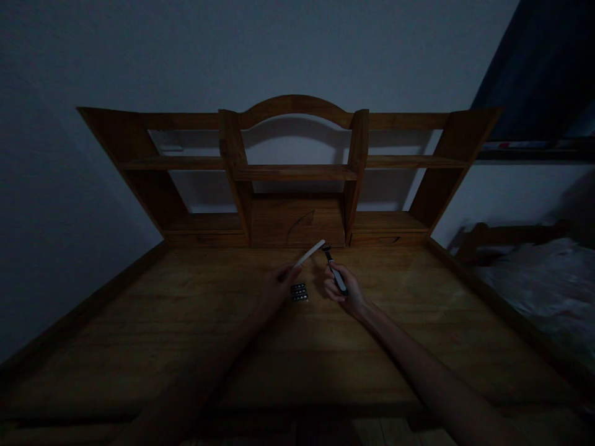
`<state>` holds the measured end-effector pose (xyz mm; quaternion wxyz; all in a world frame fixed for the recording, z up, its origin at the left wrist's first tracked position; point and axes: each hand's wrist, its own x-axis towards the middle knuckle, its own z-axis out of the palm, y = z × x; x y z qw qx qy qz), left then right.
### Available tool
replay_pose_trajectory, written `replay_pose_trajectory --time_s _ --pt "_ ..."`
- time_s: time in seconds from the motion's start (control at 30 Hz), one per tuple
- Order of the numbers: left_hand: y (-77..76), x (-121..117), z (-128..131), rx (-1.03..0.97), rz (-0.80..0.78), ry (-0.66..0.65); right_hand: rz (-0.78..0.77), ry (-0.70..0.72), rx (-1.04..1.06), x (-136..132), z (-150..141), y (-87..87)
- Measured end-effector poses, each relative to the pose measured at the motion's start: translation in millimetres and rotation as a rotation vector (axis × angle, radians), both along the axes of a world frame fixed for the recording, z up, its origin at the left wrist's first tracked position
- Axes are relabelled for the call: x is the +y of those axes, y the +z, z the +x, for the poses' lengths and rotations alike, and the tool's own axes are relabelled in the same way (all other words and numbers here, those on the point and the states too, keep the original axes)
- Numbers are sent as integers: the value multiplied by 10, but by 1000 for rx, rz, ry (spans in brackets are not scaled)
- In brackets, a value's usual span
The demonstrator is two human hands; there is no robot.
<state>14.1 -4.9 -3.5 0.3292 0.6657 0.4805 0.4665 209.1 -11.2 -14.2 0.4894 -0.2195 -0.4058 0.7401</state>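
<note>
My left hand (282, 277) is closed on a thin, pale strip (310, 253), slightly curved, which slants up to the right; its exact kind is unclear in the dim light. In my right hand (346, 290) is a razor (338, 280) with a dark head and a grey-and-black handle, gripped by the handle with the head pointing away from me. The strip's far end is close to the razor's head; whether they touch, I cannot tell. Between my hands, nearer the left, a small black case (299, 292) with rows of shiny pieces lies on the desk.
The wooden desk (153, 334) has a raised rim along its sides. A wooden shelf unit (297, 173) stands along its back against the wall. Pale crumpled cloth (548, 285) lies beyond the right edge. A dark curtain (539, 74) hangs at upper right.
</note>
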Motion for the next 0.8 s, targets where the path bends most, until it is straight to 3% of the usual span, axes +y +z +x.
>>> replay_pose_trajectory --time_s 0.53,0.8 --pt "50 -12 0 -32 -9 34 -17 -36 24 5 0 -11" --pt "-14 26 -7 -25 10 23 -27 -30 23 -32 -3 15"
